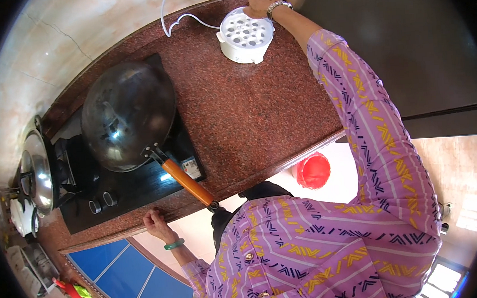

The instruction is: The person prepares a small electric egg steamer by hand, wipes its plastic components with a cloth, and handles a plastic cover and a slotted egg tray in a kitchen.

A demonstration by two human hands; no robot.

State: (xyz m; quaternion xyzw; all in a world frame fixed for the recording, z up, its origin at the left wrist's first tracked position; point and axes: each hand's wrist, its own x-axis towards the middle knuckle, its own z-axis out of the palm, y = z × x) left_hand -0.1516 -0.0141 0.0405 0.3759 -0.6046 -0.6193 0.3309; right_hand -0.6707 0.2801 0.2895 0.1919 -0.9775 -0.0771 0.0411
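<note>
At the back of the counter, my right hand [262, 5] is at the far right rim of a white electric egg cooker [241, 50]. Its fingertips are partly hidden, so a firm grip is not settled. On top of the cooker is a tray with several round holes [244, 30]. A white power cord [191, 16] runs from its side up along the wall. My left hand [159, 224], with a green bangle on its wrist, is at the counter's front edge, loosely curled with nothing visible in it. Beside it, a dark wok [130, 114] lies upside down over the cooktop.
The wok's orange wooden handle [187, 183] juts past the front edge of the red granite counter [252, 107]. Under the wok is a black glass cooktop [131, 196]. A lidded pan [39, 171] stands farther left. A red-lined bin [313, 171] sits on the floor.
</note>
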